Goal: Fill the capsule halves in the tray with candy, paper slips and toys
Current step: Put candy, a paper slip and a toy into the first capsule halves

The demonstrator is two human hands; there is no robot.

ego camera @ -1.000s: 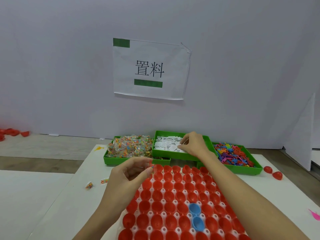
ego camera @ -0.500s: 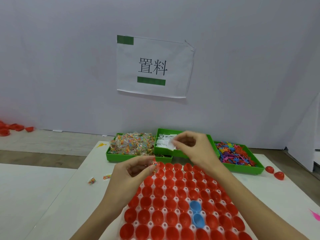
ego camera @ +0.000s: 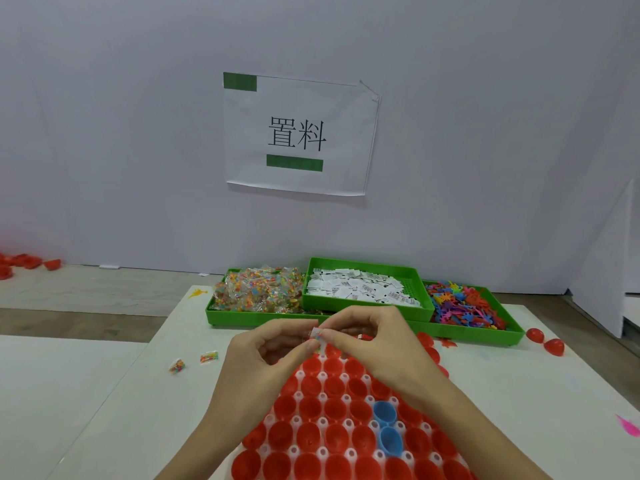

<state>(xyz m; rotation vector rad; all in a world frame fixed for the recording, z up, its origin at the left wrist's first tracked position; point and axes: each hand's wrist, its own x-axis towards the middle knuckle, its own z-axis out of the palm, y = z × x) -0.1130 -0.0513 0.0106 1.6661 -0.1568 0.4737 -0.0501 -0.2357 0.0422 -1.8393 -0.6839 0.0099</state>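
Observation:
A white tray [ego camera: 322, 375] full of red capsule halves [ego camera: 310, 408], plus two blue ones [ego camera: 384, 414], lies in front of me. My left hand [ego camera: 266, 355] and my right hand [ego camera: 377, 344] meet above its far edge. Between their fingertips they pinch a small candy packet with a white paper slip [ego camera: 317, 336]. Behind stand three green bins: candy packets [ego camera: 259, 289], paper slips [ego camera: 360, 289] and coloured plastic toys [ego camera: 464, 303].
Two loose candy packets [ego camera: 194, 362] lie on the white table left of the tray. Two red capsule halves [ego camera: 547, 341] sit at the right, several more on the floor far left [ego camera: 27, 263]. A labelled paper [ego camera: 298, 133] hangs on the wall.
My right hand left the slip bin carrying a white slip and came down to meet my left hand, which moved slightly right with its candy packet. The fingertips now touch.

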